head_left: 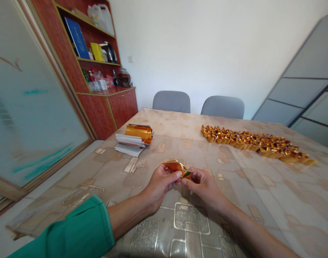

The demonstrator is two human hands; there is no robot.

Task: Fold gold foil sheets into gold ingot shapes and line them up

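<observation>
Centrally in the head view, your left hand [164, 180] and right hand [205, 185] pinch the gold foil piece [172, 165], nearer you than the foil sheets [138, 134] and to their right. Expect it light, slick and easily creased; hold its folded edges. Beyond the sheets, the blue folder [77, 37] bears marks too small to read.

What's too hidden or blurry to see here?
In the head view:
Part of the folded gold foil: covered by the left hand and right hand.
Number of gold pieces: they overlap.
Seats of the grey chairs: behind the table.
Marks on the blue object: too small.
Rest of right arm: cut off by bottom edge.
</observation>
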